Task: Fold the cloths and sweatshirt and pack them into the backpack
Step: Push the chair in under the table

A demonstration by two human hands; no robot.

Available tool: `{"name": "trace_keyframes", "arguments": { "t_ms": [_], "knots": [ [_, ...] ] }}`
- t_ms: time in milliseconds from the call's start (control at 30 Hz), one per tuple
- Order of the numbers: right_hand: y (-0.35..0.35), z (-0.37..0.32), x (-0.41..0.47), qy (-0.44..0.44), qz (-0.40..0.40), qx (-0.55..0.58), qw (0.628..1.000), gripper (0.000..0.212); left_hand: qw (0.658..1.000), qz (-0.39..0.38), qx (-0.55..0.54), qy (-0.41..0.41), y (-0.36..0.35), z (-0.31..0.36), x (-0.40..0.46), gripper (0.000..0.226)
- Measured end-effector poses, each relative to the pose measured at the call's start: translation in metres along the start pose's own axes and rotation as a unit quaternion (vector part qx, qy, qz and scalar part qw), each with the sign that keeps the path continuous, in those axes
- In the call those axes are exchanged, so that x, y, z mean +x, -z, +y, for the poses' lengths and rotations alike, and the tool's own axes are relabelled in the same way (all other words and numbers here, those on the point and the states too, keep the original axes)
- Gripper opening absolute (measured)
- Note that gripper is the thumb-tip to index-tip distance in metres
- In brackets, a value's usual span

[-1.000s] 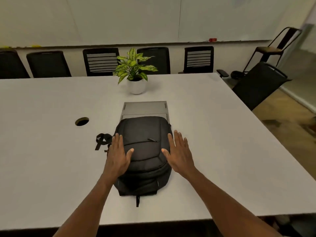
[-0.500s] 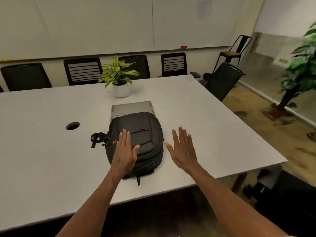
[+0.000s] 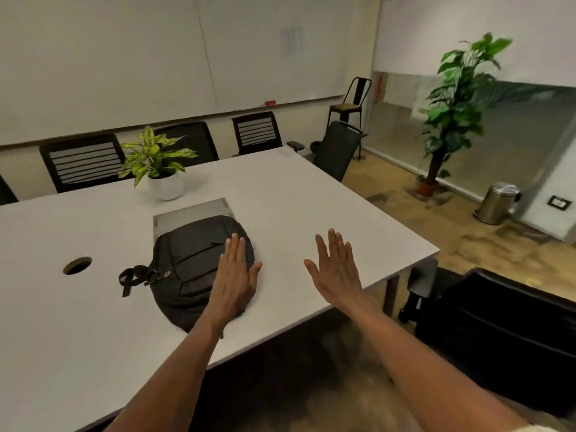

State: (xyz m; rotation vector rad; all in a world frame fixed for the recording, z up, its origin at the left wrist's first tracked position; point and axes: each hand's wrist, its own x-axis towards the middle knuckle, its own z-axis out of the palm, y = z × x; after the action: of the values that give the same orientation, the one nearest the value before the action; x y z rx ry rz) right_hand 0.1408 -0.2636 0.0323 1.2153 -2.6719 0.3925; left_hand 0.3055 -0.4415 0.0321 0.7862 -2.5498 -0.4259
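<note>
A black backpack (image 3: 190, 263) lies flat and zipped shut on the white table (image 3: 311, 207), its strap trailing off to the left. My left hand (image 3: 233, 275) is flat with fingers apart over the backpack's right side; whether it touches is unclear. My right hand (image 3: 335, 269) hovers open over bare table to the right of the bag, holding nothing. No cloths or sweatshirt are in view.
A potted plant (image 3: 159, 163) in a white pot stands behind a grey table hatch (image 3: 190, 212). A round cable hole (image 3: 77, 265) is at the left. Black chairs line the far side; another black chair (image 3: 498, 332) sits by the table's right corner. A tall plant (image 3: 455, 104) and metal bin (image 3: 497, 202) stand beyond.
The view has swung to the right, showing the table's right corner and the floor. Both hands have shifted right relative to the backpack; the right hand is now clear of it.
</note>
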Motion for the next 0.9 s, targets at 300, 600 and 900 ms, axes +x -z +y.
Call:
{"name": "trace_keyframes", "arguments": {
  "t_ms": [300,600,900],
  "knots": [
    [0.044,0.092,-0.042,-0.065,0.040,-0.036,0.996,0.074,0.997,-0.027,-0.025,-0.074,-0.035,0.100,0.011,0.071],
    [0.082,0.189,-0.085,-0.111,0.057,-0.046,0.991,0.069,0.991,-0.051,-0.038,-0.121,-0.069,0.208,0.010,0.070],
    [0.108,0.289,-0.129,-0.177,0.059,-0.047,0.981,0.073,0.981,-0.077,-0.061,-0.167,-0.119,0.310,0.013,0.070]
  ]
}}
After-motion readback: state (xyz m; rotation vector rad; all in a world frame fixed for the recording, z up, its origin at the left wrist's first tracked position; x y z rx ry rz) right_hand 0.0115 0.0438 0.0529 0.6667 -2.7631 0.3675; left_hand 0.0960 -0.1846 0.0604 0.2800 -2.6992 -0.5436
